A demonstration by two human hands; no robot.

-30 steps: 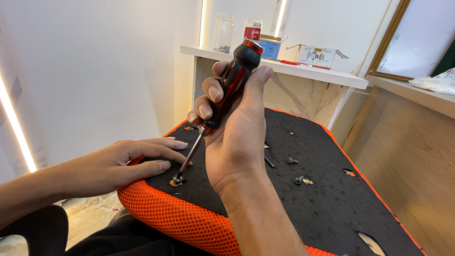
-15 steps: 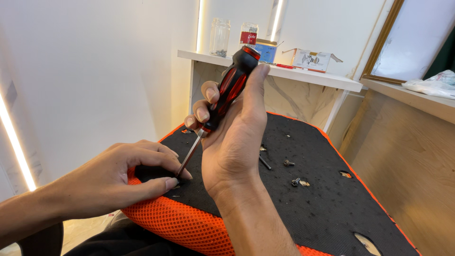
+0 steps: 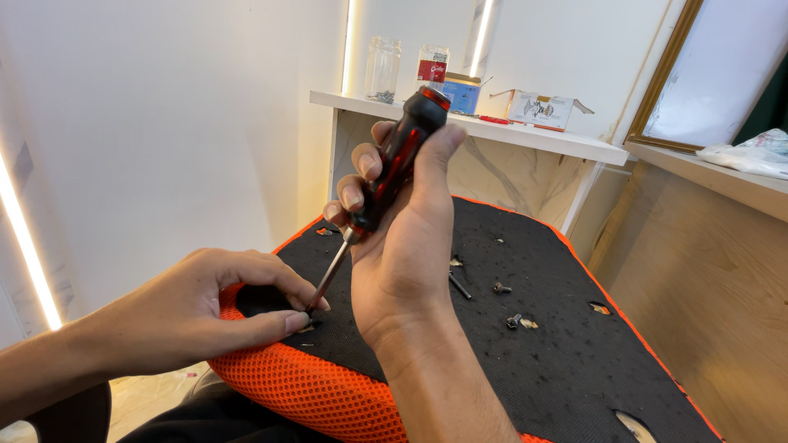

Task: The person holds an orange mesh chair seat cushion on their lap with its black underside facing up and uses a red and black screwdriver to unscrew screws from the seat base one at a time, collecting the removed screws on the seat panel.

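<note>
Near seat pad left edge | right hand grips screwdriver | left hand pinches tip steady | risk: tilted shaft slipping, jabbing fingers

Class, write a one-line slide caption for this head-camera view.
Right hand drives a red-black screwdriver into a black seat panel while the left hand steadies the tip.

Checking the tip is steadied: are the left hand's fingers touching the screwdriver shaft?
Touching. The head view shows the left hand's fingertips closing around the screwdriver tip, no gap visible.
</note>
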